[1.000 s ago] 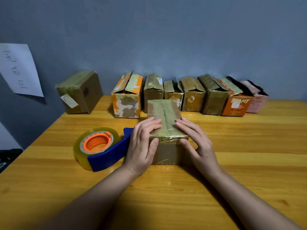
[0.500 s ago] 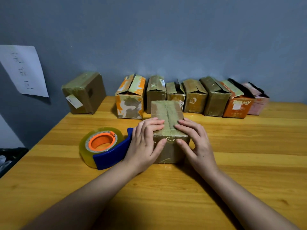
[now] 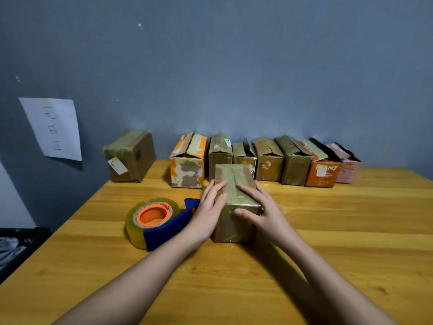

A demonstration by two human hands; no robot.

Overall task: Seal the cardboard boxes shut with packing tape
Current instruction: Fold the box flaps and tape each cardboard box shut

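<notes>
Since a second ago the left hand (image 3: 209, 211) has slid off the top to the box's (image 3: 235, 202) left wall; the right hand (image 3: 262, 208) stays draped over the near right corner, thumb on the front. Both lie flat, pressing, gripping nothing. Likely smoothing is done. Box: taped, glossy, flaps closed, just right of the tape dispenser (image 3: 159, 221).
</notes>
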